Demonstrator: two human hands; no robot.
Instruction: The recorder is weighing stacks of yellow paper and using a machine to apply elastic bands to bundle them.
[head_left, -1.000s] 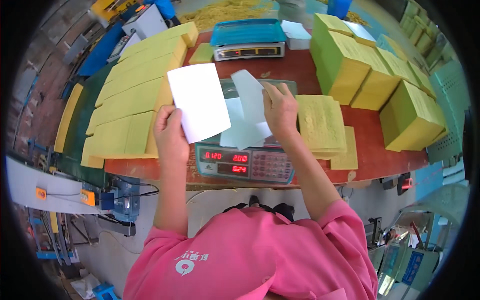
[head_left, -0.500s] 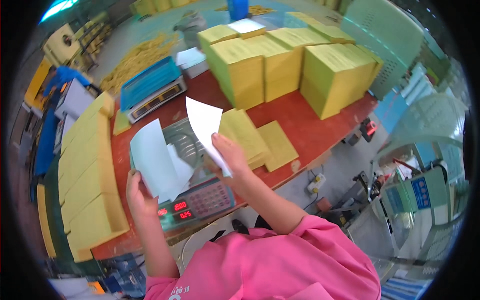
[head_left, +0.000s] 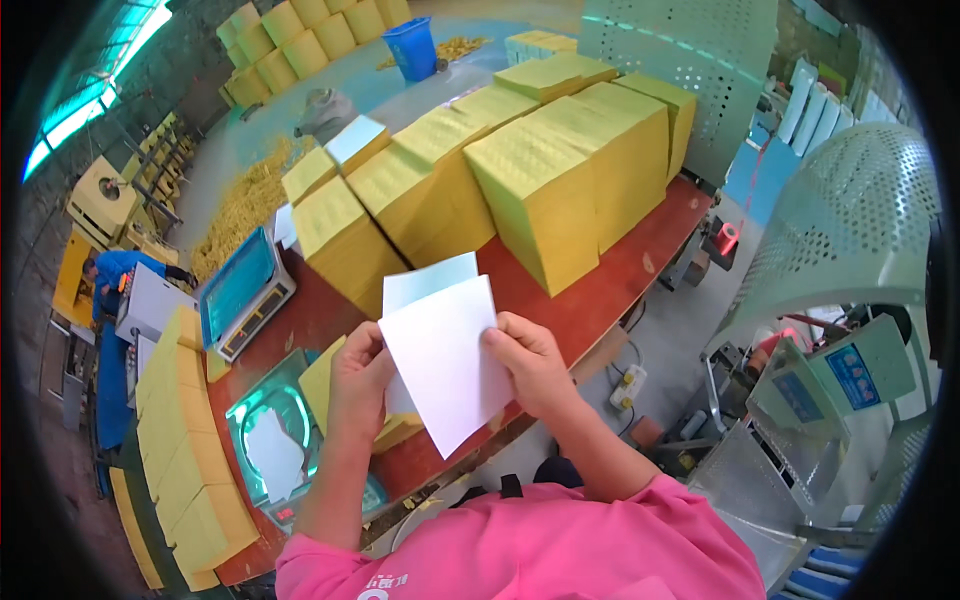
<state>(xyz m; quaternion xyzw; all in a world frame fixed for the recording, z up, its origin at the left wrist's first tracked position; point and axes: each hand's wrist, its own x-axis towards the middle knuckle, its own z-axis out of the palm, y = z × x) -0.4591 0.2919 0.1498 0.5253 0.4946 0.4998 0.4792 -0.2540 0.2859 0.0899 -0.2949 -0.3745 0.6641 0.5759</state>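
Note:
Both hands are raised above the table's front part with white paper sheets between them. My left hand (head_left: 362, 385) pinches the left edge of the sheets. Closed on the right edge, my right hand (head_left: 530, 362) has its thumb on the front white sheet (head_left: 445, 345). A second, bluish-white sheet (head_left: 430, 280) shows behind it, its top sticking out. Left of my left forearm, torn-looking white paper (head_left: 272, 455) lies on the shiny pan of a digital scale (head_left: 240, 412). Partly hidden behind my left hand is a low yellow paper stack (head_left: 322, 378).
Tall yellow paper stacks (head_left: 545, 190) fill the back of the red table (head_left: 615, 290). At left stand a scale with a blue tray (head_left: 240, 285) and a row of yellow stacks (head_left: 200, 470). A perforated green metal guard (head_left: 840, 220) is at right. A person in blue (head_left: 125, 270) bends far left.
My hands have come together, moving right off the scale. The bluish sheet now sits behind the white one. Loose white paper lies on the scale pan. The view has turned.

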